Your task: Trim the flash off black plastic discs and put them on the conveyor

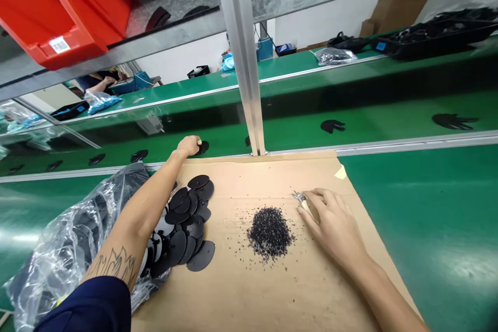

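My left hand point(189, 145) reaches far forward and grips a black disc point(203, 147) at the near edge of the green conveyor belt point(295, 114). My right hand point(330, 220) rests on the brown cardboard sheet point(272, 280), closed around a small metal cutter point(299, 196) whose tip pokes out to the left. A spread of several black plastic discs point(189, 228) lies on the cardboard beneath my left forearm. A small heap of black trimmings point(270, 232) sits between the discs and my right hand.
A clear plastic bag point(70, 238) with more black parts lies at the left. Black parts point(332, 125) ride on the belt. An aluminium post point(243, 57) rises from the bench's far edge. Red bins point(66, 5) sit overhead. Another person's arm point(101, 83) shows far left.
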Demonstrator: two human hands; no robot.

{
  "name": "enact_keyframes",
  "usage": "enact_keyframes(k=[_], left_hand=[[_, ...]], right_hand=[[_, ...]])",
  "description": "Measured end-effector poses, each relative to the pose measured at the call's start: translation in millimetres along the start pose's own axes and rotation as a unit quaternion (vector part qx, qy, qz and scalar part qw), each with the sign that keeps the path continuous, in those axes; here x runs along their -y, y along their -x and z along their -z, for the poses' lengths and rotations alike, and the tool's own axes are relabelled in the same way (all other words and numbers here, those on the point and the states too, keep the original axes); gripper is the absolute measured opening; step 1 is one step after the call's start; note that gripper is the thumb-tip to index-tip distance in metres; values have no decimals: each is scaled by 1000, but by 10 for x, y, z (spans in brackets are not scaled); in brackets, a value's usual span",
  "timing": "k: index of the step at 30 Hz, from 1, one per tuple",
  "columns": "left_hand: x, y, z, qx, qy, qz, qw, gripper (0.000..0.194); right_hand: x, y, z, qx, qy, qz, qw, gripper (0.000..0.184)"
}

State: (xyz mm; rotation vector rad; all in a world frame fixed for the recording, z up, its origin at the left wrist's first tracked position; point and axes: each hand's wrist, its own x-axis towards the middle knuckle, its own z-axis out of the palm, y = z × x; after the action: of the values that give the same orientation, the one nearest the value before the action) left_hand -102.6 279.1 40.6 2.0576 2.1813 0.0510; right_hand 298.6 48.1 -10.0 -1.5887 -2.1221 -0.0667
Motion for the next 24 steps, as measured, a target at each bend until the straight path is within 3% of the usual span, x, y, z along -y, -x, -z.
enact_keyframes(k=[3, 8, 11, 16, 20, 24], left_hand=[[-309, -100, -87, -9, 34, -75, 997, 29], [-1117, -275, -478, -42, 133, -258, 956, 30], [-1411, -321, -676, -65, 181, -303, 933, 33], [-1402, -267, -717, -80, 216, -313, 921, 35], [-1290, -115, -564, -68, 221, -302, 925, 28], [-1134, 44, -323, -67, 252, -251, 932, 33]], right_hand=[[-21, -15, -14, -2, 2, 1, 1000, 36], [-24, -57, -12, 5, 5, 5, 1000, 33], [-10, -66, 8, 10, 6, 5, 1000, 32], [-13, -74, 20, 15, 5, -4, 1000, 33], [-15, -87, 35, 17, 3, -1, 1000, 33], [14, -91, 45, 15, 0, -9, 1000, 35]])
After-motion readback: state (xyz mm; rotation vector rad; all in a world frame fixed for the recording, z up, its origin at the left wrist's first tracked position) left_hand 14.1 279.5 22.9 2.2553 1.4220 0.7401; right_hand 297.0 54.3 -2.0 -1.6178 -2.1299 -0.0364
